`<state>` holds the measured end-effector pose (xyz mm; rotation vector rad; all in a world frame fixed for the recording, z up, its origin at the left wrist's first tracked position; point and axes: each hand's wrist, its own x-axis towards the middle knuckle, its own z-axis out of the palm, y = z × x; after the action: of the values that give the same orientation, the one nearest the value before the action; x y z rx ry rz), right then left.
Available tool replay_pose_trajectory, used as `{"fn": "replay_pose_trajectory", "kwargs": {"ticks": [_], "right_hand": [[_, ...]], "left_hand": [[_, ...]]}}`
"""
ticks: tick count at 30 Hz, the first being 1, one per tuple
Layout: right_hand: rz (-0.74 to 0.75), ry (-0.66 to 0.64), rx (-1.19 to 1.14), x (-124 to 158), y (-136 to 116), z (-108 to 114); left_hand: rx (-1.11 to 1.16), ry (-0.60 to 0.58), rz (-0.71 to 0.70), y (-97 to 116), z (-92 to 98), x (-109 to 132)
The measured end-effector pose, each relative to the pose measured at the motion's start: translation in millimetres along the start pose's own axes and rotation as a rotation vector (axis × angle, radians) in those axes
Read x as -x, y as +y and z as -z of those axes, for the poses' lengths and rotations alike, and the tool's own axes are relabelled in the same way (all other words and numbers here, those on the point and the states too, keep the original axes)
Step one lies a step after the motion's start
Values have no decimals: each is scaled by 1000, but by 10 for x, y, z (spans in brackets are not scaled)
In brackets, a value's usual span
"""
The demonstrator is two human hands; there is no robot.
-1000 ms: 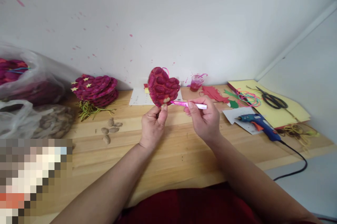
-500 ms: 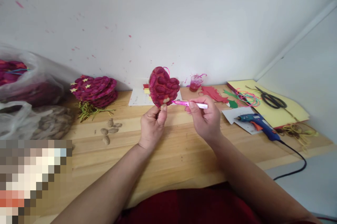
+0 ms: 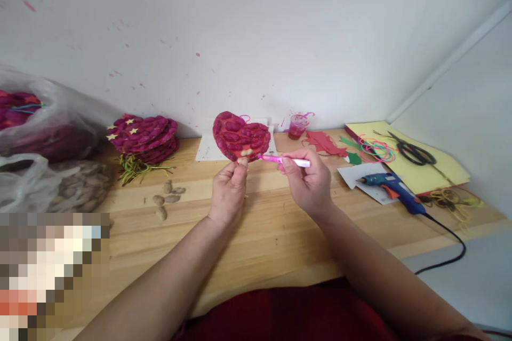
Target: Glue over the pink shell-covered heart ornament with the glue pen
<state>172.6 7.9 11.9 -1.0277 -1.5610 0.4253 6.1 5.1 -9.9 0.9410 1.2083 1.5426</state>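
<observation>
Left hand (image 3: 229,189) pinches the lower point of a magenta seed-covered heart (image 3: 240,135), held up above the surface (image 3: 260,234), near the wall. Right hand (image 3: 308,183) is closed around a slim pink-and-white tool (image 3: 284,160); its tip touches the heart's lower edge.

Containers:
- Small clear cup (image 3: 296,125) by the wall holds red liquid.
- Upper plastic bag (image 3: 36,122), far left, holds magenta pieces.
- Lower plastic bag (image 3: 68,186) holds brown seeds. A few loose seeds (image 3: 166,197) lie just beside it.

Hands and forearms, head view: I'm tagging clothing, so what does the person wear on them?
Nothing: the left hand and right hand are bare, no gloves, rings or watch visible; both forearms show no sleeves. A dark red garment shows at the bottom edge.
</observation>
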Motion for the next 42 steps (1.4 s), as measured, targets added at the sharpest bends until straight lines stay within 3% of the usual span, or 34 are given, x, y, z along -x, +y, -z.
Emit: {"fn": "replay_pose_trajectory", "kwargs": {"ticks": [5,8,14,18,22,27,33,42], "right_hand": [[-12,12,-46,-8,15,1],[-25,-14,-54,-5,27,-15],[-67,72,-83,-95,79,50],[-118,176,0,-463,189,301],[-77,255,364,-1035,388,593],[-217,99,748,-1501,659,570],[-315,-102,901,-1632,881,303],[-303,-93,931,-1674,798,328]], "left_hand": [[159,-51,70,18,-18,8],[152,-52,68,16,-18,9],[-7,-13,30,-21,25,-24],[-110,-19,-5,-21,57,-36],[-195,-36,-25,22,59,-8],[-199,-44,-39,45,51,-9],[-245,-66,-108,104,41,-41],[-248,-77,-97,155,22,-14]]}}
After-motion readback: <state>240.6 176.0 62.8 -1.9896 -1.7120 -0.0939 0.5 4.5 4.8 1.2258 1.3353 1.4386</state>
